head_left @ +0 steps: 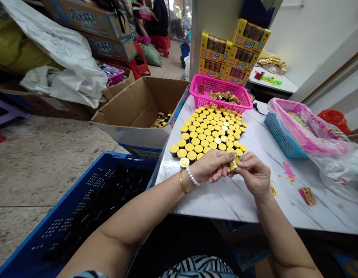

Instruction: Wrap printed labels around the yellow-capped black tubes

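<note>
Both my hands meet over the near part of the white marbled table [219, 200]. Between them is a small yellow wrapped item [233, 163]. My left hand [215, 166], with a pearl bracelet and a gold bangle at its wrist, pinches the item from the left. From the right, my right hand [255, 173] grips it with thumb and fingers. Just beyond my hands stand several small dark cups with yellow lids [209, 132], packed close together. A red and yellow stack of cards or labels [308, 196] lies to the right, near small pink pieces [288, 172].
A pink basket [221, 103] of wrapped pieces sits behind the cups. Teal basket [283, 135] with plastic-lined pink basket is right. Open cardboard box [132, 133] and blue crate [66, 197] of dark parts are left. Yellow boxes [215, 48] stand behind; a person [158, 17] sits far back.
</note>
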Available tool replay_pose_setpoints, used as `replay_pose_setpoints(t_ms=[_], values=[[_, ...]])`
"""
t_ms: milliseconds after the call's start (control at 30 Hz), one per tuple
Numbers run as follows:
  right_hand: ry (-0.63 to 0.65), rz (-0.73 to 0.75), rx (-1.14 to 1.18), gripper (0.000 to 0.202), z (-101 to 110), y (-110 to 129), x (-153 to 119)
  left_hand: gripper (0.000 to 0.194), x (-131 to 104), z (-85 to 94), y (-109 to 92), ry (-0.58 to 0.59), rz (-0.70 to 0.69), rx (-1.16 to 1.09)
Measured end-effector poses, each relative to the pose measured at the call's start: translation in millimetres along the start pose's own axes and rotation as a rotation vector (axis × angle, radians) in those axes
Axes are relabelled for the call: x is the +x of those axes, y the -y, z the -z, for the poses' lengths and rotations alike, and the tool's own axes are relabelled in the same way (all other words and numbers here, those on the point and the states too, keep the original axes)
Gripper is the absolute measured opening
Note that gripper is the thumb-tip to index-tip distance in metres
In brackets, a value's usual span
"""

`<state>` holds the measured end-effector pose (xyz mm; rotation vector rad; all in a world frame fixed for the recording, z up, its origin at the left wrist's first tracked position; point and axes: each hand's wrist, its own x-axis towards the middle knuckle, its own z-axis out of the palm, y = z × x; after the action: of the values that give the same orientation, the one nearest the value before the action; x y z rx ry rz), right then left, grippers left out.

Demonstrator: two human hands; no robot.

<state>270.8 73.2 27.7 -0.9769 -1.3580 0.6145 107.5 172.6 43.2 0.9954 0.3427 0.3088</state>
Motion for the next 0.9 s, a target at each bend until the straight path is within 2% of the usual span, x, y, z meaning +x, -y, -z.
replay_pose_setpoints(t_ms=[100, 233, 300, 467, 600, 667, 733, 800, 867, 900], values=[[0.050, -0.011, -0.069, 0.022, 0, -1, -2, 0.062, 2, 0.8, 2, -0.032, 0.008, 0.023], [0.013, 0.084, -0.122, 0.018, 2, -3, -3, 0.065, 4, 2.3, 5, 0.023, 0.032, -0.006], [0.011, 0.094, -0.141, 0.022, 4, -4, -1, 0.066, 5, 2.9, 6, -0.004, 0.032, -0.008], [0.000, 0.035, -0.314, 0.045, 2, -2, 1, 0.072, 6, 4.1, 9, -0.071, 0.064, 0.012], [0.012, -0.034, -0.336, 0.024, 6, -3, 10, 0.059, 8, 2.4, 8, -0.170, -0.016, -0.092], [0.017, -0.106, -0.328, 0.021, 13, -7, 37, 0.055, 7, 0.3, 8, -0.187, -0.042, -0.139], [-0.037, -0.145, -0.350, 0.025, 23, -11, 83, 0.057, 5, -1.7, 8, -0.148, -0.041, -0.136], [-0.160, -0.050, -0.431, 0.030, 35, -12, 135, 0.061, 3, -2.8, 8, -0.096, -0.039, -0.102], [-0.155, 0.037, -0.506, 0.047, 46, -9, 174, 0.063, 2, -2.8, 7, -0.074, -0.037, -0.057], [-0.141, 0.054, -0.543, 0.054, 52, -6, 182, 0.063, 2, -2.4, 7, -0.077, -0.039, -0.036]])
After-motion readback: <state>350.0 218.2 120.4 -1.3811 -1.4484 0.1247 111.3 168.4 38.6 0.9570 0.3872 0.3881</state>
